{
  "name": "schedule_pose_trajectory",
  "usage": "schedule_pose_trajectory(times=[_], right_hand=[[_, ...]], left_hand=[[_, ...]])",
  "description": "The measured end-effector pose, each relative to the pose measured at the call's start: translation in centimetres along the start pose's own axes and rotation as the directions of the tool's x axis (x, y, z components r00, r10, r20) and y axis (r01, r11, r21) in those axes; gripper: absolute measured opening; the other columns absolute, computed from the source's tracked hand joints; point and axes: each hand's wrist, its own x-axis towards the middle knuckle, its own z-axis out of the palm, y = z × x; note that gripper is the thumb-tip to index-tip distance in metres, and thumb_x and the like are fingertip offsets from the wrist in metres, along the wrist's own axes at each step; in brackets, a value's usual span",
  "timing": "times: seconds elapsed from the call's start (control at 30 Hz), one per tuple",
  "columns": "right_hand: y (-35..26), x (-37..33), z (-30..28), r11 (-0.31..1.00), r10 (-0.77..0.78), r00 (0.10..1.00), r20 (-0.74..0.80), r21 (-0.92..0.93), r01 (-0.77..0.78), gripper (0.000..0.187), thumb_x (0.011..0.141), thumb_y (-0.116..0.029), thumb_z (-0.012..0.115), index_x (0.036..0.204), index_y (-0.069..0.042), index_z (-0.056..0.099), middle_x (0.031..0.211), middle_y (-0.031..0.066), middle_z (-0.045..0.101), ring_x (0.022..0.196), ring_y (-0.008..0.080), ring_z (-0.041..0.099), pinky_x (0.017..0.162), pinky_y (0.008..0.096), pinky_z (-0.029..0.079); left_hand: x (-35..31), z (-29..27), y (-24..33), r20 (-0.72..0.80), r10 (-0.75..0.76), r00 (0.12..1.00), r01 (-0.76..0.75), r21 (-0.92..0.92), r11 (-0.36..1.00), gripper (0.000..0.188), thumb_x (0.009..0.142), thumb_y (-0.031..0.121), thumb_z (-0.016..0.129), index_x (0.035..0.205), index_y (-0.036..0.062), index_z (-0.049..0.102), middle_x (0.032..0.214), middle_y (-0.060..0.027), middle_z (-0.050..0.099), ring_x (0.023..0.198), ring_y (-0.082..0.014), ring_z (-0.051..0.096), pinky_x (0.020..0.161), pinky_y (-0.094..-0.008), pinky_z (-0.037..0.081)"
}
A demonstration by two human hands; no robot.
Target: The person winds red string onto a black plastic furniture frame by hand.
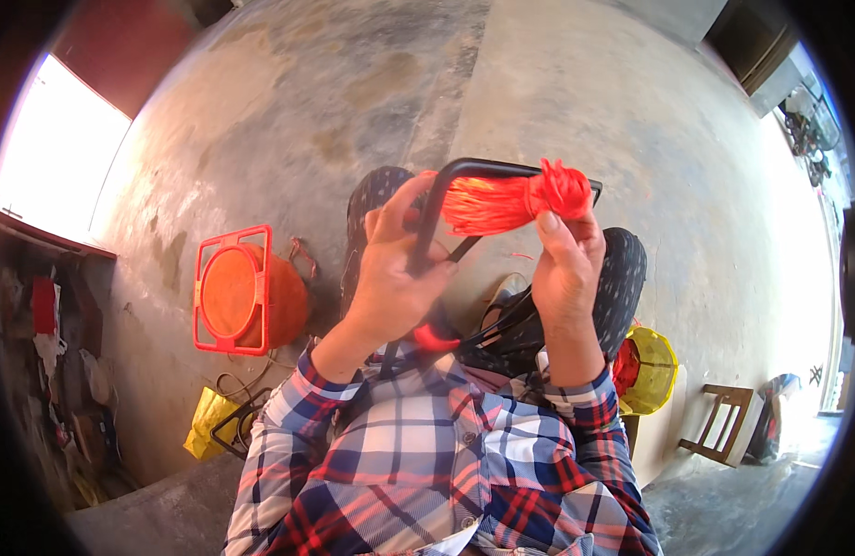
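Note:
A bright red-orange tassel-like bundle of thin strands (487,206) lies across a black bent-bar frame (434,218). The bundle is gathered into a looped knot at its right end. My right hand (568,269) is closed on that knotted end, thumb in front and fingers behind. My left hand (386,269) is wrapped round the left side of the black frame, close to the bundle's loose end. Some of its fingers are hidden behind the bar. Below, in my lap, a red-orange curved piece (437,337) sits among black bars.
To the left on the concrete floor stands an orange round container with a red plastic frame (205,310). A yellow bag (208,426) lies nearer me. A yellow basket with red material (664,375) is at my right, beside a small wooden stool (717,428).

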Motion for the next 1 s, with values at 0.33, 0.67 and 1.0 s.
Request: schedule_pose_trajectory(times=[0.33,0.67,1.0], right_hand=[[-1.4,-0.3,0.4,0.969,-0.211,0.975,-0.07,-0.149,0.199,0.044,0.084,-0.008,0.063,0.125,0.005,0.054,0.131,0.0112,0.048,0.124,0.0239,0.048,0.103,0.0374,0.039],[-9.3,-2.8,-4.6,0.861,0.088,0.904,0.418,0.425,-0.28,0.031,0.1,-0.04,0.043,0.092,-0.01,0.039,0.066,0.0128,0.059,0.05,0.034,0.058,0.072,0.045,0.047],[-7.0,-7.1,-4.7,0.853,0.375,0.858,-0.351,-0.231,-0.467,0.019,0.092,-0.021,0.056,0.101,-0.003,0.054,0.076,0.0033,0.057,0.059,0.0134,0.052,0.058,0.0252,0.043]], left_hand=[[0.0,0.0,0.5,-0.008,0.021,1.0,-0.021,-0.042,0.999,0.013,0.065,0.0,0.073,0.076,0.0055,0.069,0.144,-0.0103,0.04,0.108,-0.0248,0.048,0.093,-0.0382,0.041],[-0.9,-2.6,-4.6,0.069,-0.551,0.832,0.492,-0.552,0.673,0.017,0.084,0.007,0.065,0.098,-0.0006,0.057,0.084,-0.0119,0.066,0.069,-0.0172,0.063,0.065,-0.0283,0.049],[-0.6,-4.6,-5.9,0.202,-0.566,0.799,0.558,-0.599,0.574,0.018,0.093,0.019,0.059,0.097,0.0021,0.053,0.069,-0.0142,0.063,0.052,-0.0185,0.06,0.048,-0.0279,0.048]])
